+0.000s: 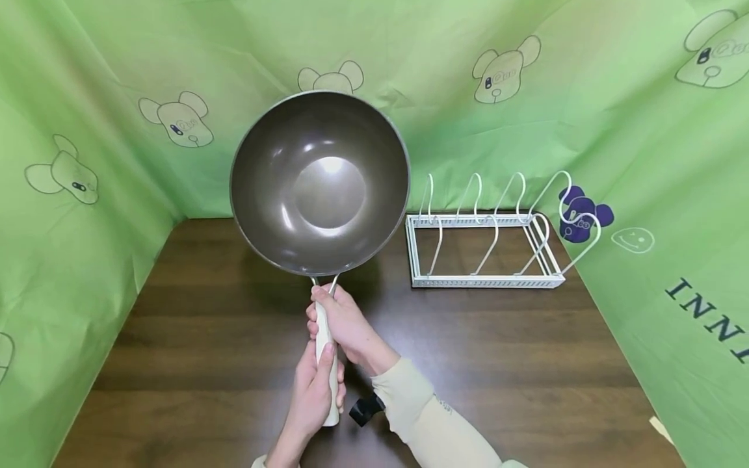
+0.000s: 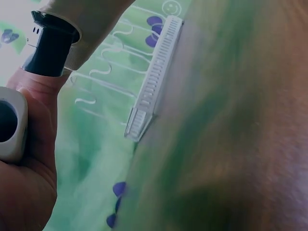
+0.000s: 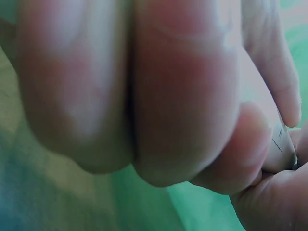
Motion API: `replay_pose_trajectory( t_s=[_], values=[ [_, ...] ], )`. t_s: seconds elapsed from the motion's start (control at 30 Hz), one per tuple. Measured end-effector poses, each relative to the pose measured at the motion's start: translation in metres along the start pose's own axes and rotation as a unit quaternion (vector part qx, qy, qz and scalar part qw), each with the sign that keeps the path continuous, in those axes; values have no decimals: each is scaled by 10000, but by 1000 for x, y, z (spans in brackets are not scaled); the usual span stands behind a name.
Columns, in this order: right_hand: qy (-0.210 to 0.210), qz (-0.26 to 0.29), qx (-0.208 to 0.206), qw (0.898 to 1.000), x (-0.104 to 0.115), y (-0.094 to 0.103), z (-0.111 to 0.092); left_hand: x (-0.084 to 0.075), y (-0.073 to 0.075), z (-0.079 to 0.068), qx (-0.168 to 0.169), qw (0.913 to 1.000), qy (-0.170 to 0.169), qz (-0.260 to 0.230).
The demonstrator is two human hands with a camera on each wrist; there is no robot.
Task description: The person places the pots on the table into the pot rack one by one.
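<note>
A deep wok [image 1: 275, 195] with a dark, glossy inside is held up over the table, its bowl away from the person and its inside facing the head camera. Both hands grip its long cream handle [image 1: 324, 335]. My right hand [image 1: 345, 322] wraps the handle close to the bowl, thumb along the top. Lower down, my left hand [image 1: 314, 390] holds it near the end, with the thumb on top as well. In the left wrist view the hollow handle end [image 2: 20, 122] shows beside the left palm. Curled fingers [image 3: 187, 96] fill most of the right wrist view.
A white wire rack [image 1: 486, 281] with several upright loops stands at the table's back right. The brown wooden table [image 1: 205, 364] is enclosed by green printed cloth [image 1: 421, 71] at the back and sides. A black wrist device [image 1: 367, 409] hangs by the right sleeve.
</note>
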State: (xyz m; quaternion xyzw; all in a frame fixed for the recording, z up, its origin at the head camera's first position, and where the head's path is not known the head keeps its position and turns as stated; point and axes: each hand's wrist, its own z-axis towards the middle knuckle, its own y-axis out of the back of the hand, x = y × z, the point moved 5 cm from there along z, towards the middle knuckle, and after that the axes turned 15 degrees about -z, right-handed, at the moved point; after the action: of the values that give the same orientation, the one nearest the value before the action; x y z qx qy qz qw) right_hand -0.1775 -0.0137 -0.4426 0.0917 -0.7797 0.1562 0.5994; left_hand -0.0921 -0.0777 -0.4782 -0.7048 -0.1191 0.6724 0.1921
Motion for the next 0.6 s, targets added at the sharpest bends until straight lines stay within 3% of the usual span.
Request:
replay_pose_trajectory(
  t_s=[0.27,0.6],
  values=[
    [149,-172,-357,9991,21,19,-6,-7,-18,14,564,9981,-244,-58],
    [275,-318,-678,9968,36,35,-8,-10,-31,27,783,9963,-350,15]
  ],
)
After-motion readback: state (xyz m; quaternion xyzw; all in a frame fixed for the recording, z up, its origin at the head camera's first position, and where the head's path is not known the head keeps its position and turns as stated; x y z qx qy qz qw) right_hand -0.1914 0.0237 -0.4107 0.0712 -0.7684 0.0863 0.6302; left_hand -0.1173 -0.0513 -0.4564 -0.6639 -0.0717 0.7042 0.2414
